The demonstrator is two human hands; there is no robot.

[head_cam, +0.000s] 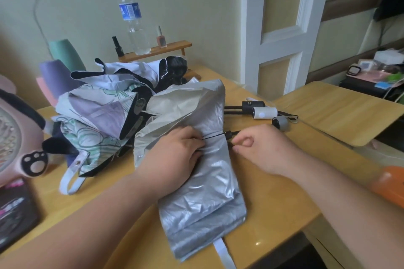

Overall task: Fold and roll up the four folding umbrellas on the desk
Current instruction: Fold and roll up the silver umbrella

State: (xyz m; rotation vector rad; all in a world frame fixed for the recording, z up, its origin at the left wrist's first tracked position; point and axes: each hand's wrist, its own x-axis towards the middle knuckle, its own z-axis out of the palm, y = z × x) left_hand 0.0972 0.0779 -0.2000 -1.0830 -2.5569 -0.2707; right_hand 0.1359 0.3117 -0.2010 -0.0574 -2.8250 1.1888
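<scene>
A silver folding umbrella (pixel 203 199) lies on the wooden desk (pixel 273 199), its canopy partly flattened toward me, its strap (pixel 223 251) at the near end. My left hand (pixel 175 157) presses on the silver canopy and pinches a thin black rib. My right hand (pixel 262 148) pinches the canopy's edge near the black shaft (pixel 229 134), which leads to a grey handle (pixel 281 123). Behind lie a crumpled floral umbrella (pixel 98 116) and a white-and-black one (pixel 140 74). A white handle (pixel 263 113) and a black handle (pixel 251 105) stick out to the right.
A water bottle (pixel 132 17) and nail polish bottles (pixel 161 38) stand on a small wooden shelf (pixel 175 47) at the back. A pink fan (pixel 19 137) sits at left, an orange object (pixel 391 185) at the right edge. A second desk surface (pixel 341 111) adjoins on the right.
</scene>
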